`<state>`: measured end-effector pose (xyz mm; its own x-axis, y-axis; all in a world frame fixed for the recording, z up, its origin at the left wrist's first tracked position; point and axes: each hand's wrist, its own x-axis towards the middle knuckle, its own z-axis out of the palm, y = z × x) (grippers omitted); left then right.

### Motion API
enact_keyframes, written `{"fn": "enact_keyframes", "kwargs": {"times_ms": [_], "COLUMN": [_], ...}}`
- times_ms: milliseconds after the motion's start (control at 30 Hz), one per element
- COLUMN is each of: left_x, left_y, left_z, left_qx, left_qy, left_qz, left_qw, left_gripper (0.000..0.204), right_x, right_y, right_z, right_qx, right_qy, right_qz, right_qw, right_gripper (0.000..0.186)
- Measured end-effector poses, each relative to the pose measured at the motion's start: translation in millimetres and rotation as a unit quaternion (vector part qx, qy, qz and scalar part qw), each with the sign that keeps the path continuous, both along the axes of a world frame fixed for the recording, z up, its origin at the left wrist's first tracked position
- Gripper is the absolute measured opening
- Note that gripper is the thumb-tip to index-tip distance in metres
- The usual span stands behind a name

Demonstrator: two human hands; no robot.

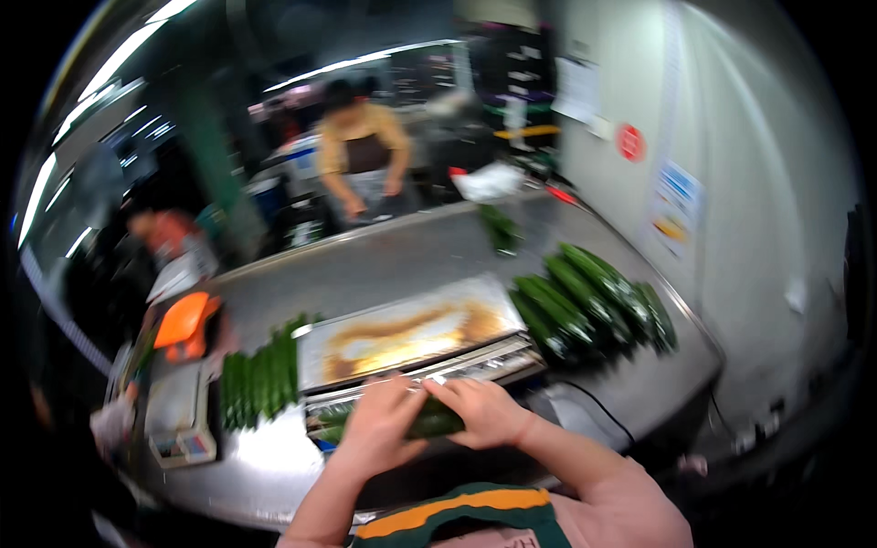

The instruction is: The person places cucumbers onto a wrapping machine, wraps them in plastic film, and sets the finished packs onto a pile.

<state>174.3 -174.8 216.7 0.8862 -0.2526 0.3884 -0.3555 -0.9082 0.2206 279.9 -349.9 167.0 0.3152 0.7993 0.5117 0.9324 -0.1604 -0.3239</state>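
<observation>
My left hand [379,425] and my right hand [480,411] grip dark green cucumbers [429,417] at the front of a film-wrapping machine, with fingers meeting at some clear film. The machine's flat silver plate [406,338], stained brown, lies just beyond my hands, above a metal front bar [484,361]. A row of slim cucumbers [260,388] lies left of the machine, and several shiny wrapped cucumber bundles [594,306] lie to its right. The picture is blurred, so the exact hold is hard to make out.
The steel table [320,274] bears a scale [178,416], an orange object [187,324] and another cucumber bundle [498,228]. A black cable [598,402] runs at right. A co-worker [361,146] stands across the table, another person [164,228] at left. A pale wall [749,183] borders the right side.
</observation>
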Motion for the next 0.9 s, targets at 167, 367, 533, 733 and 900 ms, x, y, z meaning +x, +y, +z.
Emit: {"fn": "enact_keyframes", "kwargs": {"times_ms": [167,367,533,733,900], "left_x": [-39.3,-77.3,-148.4,-144.9,-158.1], "left_y": [18.1,45.5,79.6,107.3,166.8], "left_z": [4.3,-41.9,-100.5,-129.6,-171.0], "left_qx": [-0.169,-0.09,-0.121,-0.283,-0.337], "left_qy": [-0.189,-0.1,-0.04,-0.025,-0.077], "left_qz": [0.08,0.231,0.368,0.526,0.589], "left_qw": [0.964,0.964,0.921,0.802,0.731], "left_gripper": [0.052,0.039,0.041,0.026,0.025], "right_x": [46.4,162.6,230.5,270.7,304.0], "right_y": [-50.3,-205.6,-276.5,-428.7,-456.8], "right_z": [-11.6,-30.7,-77.6,-183.0,-227.7], "right_qx": [0.218,0.437,0.264,0.029,0.004], "right_qy": [0.257,0.149,0.157,0.139,0.19], "right_qz": [-0.13,-0.467,-0.617,-0.59,-0.624], "right_qw": [0.932,0.754,0.724,0.795,0.758], "right_gripper": [0.08,0.066,0.058,0.058,0.041]}}
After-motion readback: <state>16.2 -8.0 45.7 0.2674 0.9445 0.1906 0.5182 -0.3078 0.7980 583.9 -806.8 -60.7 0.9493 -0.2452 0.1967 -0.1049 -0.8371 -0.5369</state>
